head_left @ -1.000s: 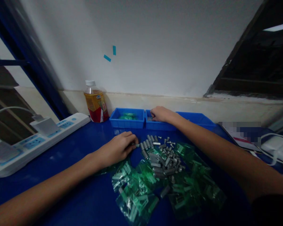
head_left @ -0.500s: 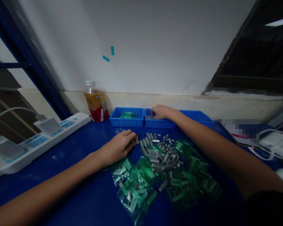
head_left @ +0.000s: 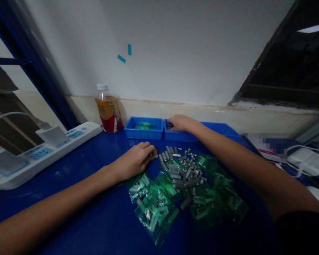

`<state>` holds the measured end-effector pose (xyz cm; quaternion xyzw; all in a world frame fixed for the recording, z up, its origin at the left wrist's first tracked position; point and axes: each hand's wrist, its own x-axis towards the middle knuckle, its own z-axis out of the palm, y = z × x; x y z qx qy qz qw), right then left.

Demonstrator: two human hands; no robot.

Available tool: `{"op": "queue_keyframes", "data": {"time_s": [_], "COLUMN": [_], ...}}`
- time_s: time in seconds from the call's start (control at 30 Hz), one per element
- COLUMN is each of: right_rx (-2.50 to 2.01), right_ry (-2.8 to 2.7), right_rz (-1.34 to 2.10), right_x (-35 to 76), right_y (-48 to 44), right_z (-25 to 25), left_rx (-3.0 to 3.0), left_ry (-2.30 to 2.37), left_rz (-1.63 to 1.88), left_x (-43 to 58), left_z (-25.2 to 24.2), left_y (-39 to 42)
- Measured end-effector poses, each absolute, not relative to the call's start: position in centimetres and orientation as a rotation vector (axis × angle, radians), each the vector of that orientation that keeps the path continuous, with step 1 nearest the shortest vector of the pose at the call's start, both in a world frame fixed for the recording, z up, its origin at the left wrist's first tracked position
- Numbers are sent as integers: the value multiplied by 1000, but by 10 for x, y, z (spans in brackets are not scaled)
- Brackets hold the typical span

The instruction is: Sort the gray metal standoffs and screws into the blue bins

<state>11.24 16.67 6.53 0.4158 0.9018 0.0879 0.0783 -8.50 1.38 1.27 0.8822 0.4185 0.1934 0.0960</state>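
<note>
My left hand (head_left: pixel 139 158) rests on the blue table, thumb and fingers pinched on a small silver metal piece (head_left: pixel 155 156). Just right of it, silver metal cylinders (head_left: pixel 164 156) stand in short rows beside a loose heap of metal parts (head_left: pixel 187 171) and some small screws (head_left: pixel 190 153). My right hand (head_left: pixel 181 122) reaches into the middle blue bin (head_left: pixel 179 136), fingers curled down over small metal pieces; the rim and hand hide what the fingertips hold. Clear green bags (head_left: pixel 155 212) with pale green parts inside lie in front of the heap.
A left-hand blue bin (head_left: pixel 143 134) holds green bags; another blue bin (head_left: pixel 223 129) stands behind my right forearm. A drink bottle (head_left: pixel 108 111) and a white power strip (head_left: pixel 55 152) are at left. White chargers with cables (head_left: pixel 308 161) lie at right.
The camera view has shifted slightly. My right hand stays in the middle bin, its fingers a little farther left and lower in it. My left hand keeps its pinch beside the cylinders.
</note>
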Motion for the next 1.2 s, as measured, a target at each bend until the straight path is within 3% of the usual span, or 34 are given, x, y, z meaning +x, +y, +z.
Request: {"op": "queue_keyframes", "data": {"time_s": [0.13, 0.37, 0.53, 0.63, 0.73, 1.03, 1.2], "right_rx": [1280, 1335, 1470, 1195, 1006, 1113, 1127], "right_ry": [2764, 2846, 3326, 3558, 3617, 3600, 3648], "right_rz": [39, 51, 15, -103, -2, 322, 207], "right_x": [118, 119, 130, 135, 139, 154, 156], "right_y": [168, 169, 128, 83, 49, 19, 14], "right_z": [64, 67, 73, 70, 65, 54, 44], "left_rx": [2601, 2612, 2477, 2344, 2275, 2144, 2201], "left_ry": [1270, 1237, 1309, 1305, 1235, 1033, 987], "left_rz": [656, 700, 948, 1083, 1157, 1167, 1152], "left_x": [-89, -91, -86, -75, -59, -27, -29], "left_z": [14, 10, 26, 40, 52, 47, 41], "left_y": [16, 19, 22, 24, 25, 10, 1]}}
